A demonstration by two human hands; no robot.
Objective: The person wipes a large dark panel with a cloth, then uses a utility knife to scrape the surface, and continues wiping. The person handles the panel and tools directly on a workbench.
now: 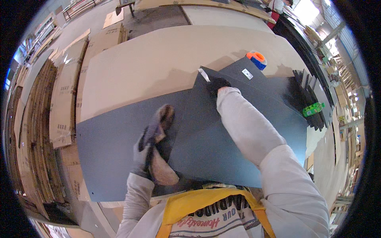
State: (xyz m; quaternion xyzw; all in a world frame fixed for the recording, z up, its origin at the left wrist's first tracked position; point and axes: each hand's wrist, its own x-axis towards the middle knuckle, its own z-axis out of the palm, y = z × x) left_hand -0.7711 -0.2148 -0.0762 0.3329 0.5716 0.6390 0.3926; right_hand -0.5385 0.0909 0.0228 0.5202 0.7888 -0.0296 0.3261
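Observation:
My left hand [147,142], in a grey and dark glove, is blurred. It grips a tan cloth-like pad [163,171] over the large dark grey panel [113,148]. My right hand [217,86] wears a black glove and is closed around a slender white object [204,75], too little of which shows to name it. That hand is over the upper corner of a second dark panel [208,142], which lies askew on the first. Just beyond is another dark panel [238,71] bearing a small white label [247,74].
An orange and blue tape roll [257,60] stands on the tan board [154,56] behind the panels. To the right are a green bottle [313,109] and fanned dark strips [312,86]. Stacked cardboard [67,89] lines the left. Another person [275,12] is at the far right.

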